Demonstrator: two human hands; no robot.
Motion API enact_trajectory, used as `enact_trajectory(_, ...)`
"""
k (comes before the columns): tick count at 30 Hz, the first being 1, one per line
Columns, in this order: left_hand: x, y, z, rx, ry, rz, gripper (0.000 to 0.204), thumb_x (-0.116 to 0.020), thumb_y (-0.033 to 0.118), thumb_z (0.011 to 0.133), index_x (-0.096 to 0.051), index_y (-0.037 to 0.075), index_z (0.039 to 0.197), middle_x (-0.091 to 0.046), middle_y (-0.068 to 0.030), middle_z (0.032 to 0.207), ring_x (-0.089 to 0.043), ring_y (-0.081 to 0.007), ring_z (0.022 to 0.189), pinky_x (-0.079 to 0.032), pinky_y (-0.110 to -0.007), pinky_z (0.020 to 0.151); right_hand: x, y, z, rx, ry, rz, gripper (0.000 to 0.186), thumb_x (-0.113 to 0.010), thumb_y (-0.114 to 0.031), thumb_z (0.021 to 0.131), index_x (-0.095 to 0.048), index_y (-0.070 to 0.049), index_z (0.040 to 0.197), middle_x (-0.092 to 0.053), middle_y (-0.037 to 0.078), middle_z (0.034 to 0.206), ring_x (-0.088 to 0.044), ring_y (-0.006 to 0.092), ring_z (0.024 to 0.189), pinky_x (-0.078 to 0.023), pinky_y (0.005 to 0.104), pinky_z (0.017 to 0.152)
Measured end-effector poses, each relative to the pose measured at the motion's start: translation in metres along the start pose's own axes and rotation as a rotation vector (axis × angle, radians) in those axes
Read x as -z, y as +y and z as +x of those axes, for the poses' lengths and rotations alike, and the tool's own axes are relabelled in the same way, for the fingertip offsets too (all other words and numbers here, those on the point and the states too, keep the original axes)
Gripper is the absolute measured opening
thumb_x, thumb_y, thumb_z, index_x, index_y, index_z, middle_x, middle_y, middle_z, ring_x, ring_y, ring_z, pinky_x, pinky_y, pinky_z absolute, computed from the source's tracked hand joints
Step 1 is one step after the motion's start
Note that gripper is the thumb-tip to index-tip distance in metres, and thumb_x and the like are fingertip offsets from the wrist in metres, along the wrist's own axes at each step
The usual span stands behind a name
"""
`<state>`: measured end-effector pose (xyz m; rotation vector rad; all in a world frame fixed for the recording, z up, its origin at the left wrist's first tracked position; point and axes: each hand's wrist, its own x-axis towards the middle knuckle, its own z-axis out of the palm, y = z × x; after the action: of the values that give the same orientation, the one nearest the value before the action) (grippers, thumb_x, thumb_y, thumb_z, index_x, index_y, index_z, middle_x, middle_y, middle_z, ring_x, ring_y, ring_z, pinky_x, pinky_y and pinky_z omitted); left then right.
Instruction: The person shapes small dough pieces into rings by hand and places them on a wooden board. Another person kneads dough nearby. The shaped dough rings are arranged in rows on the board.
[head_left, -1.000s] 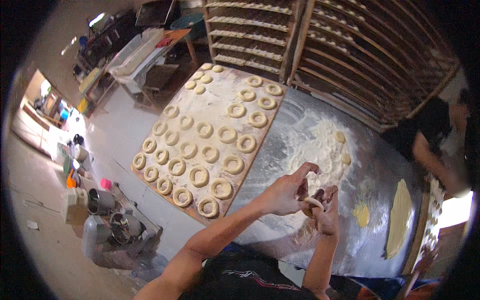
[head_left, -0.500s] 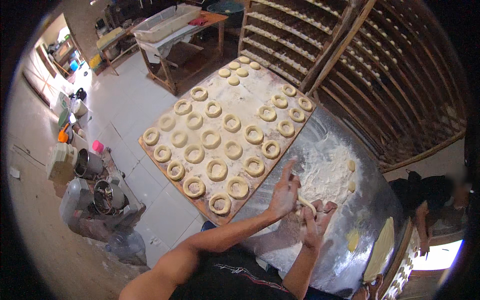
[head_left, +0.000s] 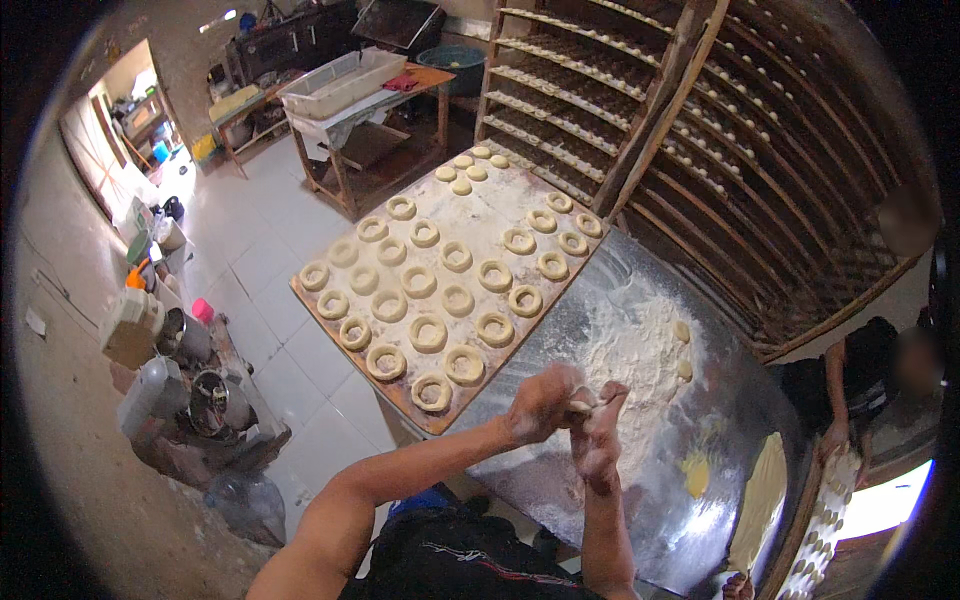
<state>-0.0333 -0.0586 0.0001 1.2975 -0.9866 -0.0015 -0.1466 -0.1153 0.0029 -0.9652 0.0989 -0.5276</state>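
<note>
Over the floured table [head_left: 728,405], the left hand [head_left: 543,402] and right hand [head_left: 598,440] appear clamped on a dough piece [head_left: 580,407]; gentle, even pressure should keep its thickness uniform.

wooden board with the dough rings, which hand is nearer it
Left. The left hand is just past the right edge of the board; the right hand is farther right, over the metal table.

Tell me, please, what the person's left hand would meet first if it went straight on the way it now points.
Past the small dough piece between the hands, the left hand would probably meet the right hand first, just to its right, though their exact depth is hard to judge.
</note>
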Motion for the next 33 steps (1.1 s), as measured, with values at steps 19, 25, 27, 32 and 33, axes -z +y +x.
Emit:
enact_trajectory(19, 0.146, -0.133, 0.136, 0.028, 0.068, -0.031, 0.039, -0.038, -0.001, 0.096, -0.042, 0.004, 0.135, -0.054, -0.0083, 0.081, -0.051, -0.0162, 0.067, -0.046, -0.031, 0.061, -0.062, 0.097, 0.229, -0.221, 0.137, -0.332, 0.019, -0.043, -0.012, 0.081, -0.035, -0.011, 0.099, -0.035, 0.002, 0.095, -0.039, 0.0096, 0.078, -0.038, 0.0225, 0.065)
enact_trajectory(25, 0.164, -0.171, 0.165, 0.019, -0.06, 0.124, 0.039, -0.041, 0.011, 0.097, -0.041, 0.003, 0.135, -0.051, -0.0067, 0.081, -0.049, -0.0138, 0.07, -0.044, -0.028, 0.064, -0.07, 0.132, 0.292, 0.107, 0.118, -0.482, 0.013, -0.041, -0.02, 0.092, -0.036, -0.008, 0.095, -0.034, 0.002, 0.087, -0.041, 0.0127, 0.079, -0.041, 0.0286, 0.072)
enact_trajectory(27, 0.169, -0.183, 0.177, 0.229, -0.054, 0.059, 0.038, -0.043, 0.014, 0.096, -0.044, 0.004, 0.133, -0.051, -0.0074, 0.079, -0.053, -0.0167, 0.069, -0.046, -0.03, 0.062, -0.068, 0.139, 0.305, -0.033, 0.149, -0.456, 0.015, -0.041, -0.021, 0.093, -0.037, -0.007, 0.096, -0.035, 0.002, 0.087, -0.042, 0.0136, 0.081, -0.041, 0.0302, 0.074)
enact_trajectory(32, 0.18, -0.194, 0.191, 0.237, 0.049, 0.173, 0.035, -0.042, 0.023, 0.1, -0.047, 0.006, 0.131, -0.053, -0.0089, 0.079, -0.056, -0.0194, 0.07, -0.047, -0.032, 0.062, -0.064, 0.148, 0.328, -0.048, 0.185, -0.448, 0.013, -0.038, -0.017, 0.093, -0.037, -0.008, 0.102, -0.039, 0.004, 0.092, -0.042, 0.014, 0.087, -0.041, 0.031, 0.076)
enact_trajectory(33, 0.181, -0.193, 0.193, 0.017, -0.032, 0.279, 0.035, -0.042, 0.021, 0.1, -0.046, 0.007, 0.131, -0.054, -0.0091, 0.078, -0.057, -0.0196, 0.071, -0.048, -0.032, 0.063, -0.064, 0.15, 0.333, -0.073, 0.225, -0.385, 0.013, -0.038, -0.017, 0.093, -0.037, -0.008, 0.102, -0.04, 0.005, 0.093, -0.042, 0.0142, 0.088, -0.041, 0.0318, 0.077)
